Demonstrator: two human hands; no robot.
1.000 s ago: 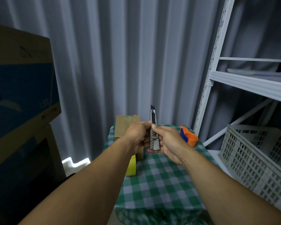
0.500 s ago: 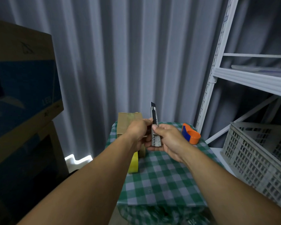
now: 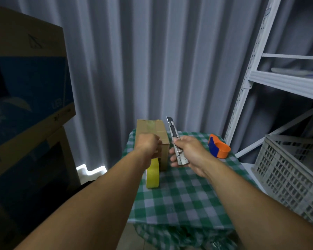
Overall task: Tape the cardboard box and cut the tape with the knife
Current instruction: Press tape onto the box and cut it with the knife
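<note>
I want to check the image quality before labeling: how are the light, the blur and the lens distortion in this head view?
Head view: the room is dim, with a bright patch low by the curtain; the left hand looks slightly motion-blurred against the cardboard box; the utility knife in the right hand is fairly sharp; the wide-angle lens leans the white shelf rack and stretches the forearms at the edges.
</note>
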